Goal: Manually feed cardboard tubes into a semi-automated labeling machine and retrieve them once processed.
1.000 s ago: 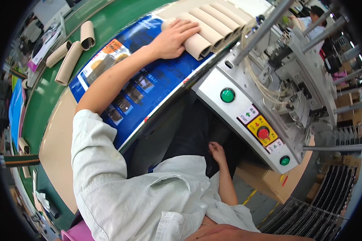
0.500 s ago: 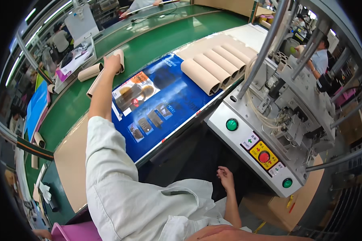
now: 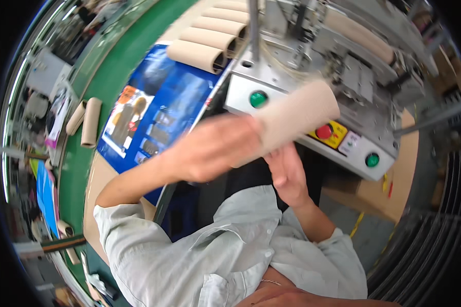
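Observation:
A tan cardboard tube (image 3: 302, 110) slants across the front of the grey machine, blurred by motion. My left hand (image 3: 215, 146), also smeared, is closed round its lower left end. My right hand (image 3: 289, 176) is raised just under the tube, at or very near its underside. Its fingertips are hidden behind the tube, so whether they grip it cannot be made out. Several similar tubes (image 3: 194, 55) lie side by side at the far end of the blue printed sheet (image 3: 174, 97).
The machine (image 3: 312, 117) has green buttons (image 3: 258, 99) and a red one (image 3: 323, 132) along its front; another tube (image 3: 361, 36) lies across its upper part. Two tubes (image 3: 90, 123) rest on the green belt (image 3: 107, 71) at left. A cardboard box (image 3: 379, 194) stands below the machine.
My left hand has come back from the belt with a tube, toward the machine. My right hand has risen to meet it. The view has turned toward the right.

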The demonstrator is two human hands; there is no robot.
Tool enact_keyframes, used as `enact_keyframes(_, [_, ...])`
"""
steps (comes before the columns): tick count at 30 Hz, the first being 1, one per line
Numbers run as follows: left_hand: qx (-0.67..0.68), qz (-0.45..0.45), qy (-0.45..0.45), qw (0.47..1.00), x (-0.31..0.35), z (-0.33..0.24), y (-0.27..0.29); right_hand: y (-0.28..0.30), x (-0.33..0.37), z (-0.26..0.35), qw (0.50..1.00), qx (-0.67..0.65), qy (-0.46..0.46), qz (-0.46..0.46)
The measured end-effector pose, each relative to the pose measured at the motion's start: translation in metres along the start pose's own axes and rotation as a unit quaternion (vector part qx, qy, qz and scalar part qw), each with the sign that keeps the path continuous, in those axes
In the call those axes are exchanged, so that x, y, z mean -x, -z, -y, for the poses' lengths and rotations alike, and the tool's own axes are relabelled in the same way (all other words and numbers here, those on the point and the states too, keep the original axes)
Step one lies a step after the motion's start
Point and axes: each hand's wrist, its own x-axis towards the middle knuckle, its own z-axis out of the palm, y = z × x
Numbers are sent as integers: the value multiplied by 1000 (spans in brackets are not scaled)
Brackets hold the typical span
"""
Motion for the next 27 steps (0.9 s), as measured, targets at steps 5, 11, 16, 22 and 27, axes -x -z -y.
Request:
enact_keyframes(5, [409,-62,123,902,14,-19,-62,36,17,4,988,-12,-66,-139])
enact_keyframes(11, [588,8,361,724,34,-8,-88,32,27,-10,971,175,-145,-76])
enact_keyframes(16, [618,-7,400,677,28,-4,-84,27,22,-24,971,175,-150,-70])
enact_keyframes(22, [529,-23,444,723,24,-14,-78,25,20,-20,967,202,-80,-135])
enact_keyframes(27, [336,60,198,919,-21,-11,-71,43,38,11,978,181,-101,-24])
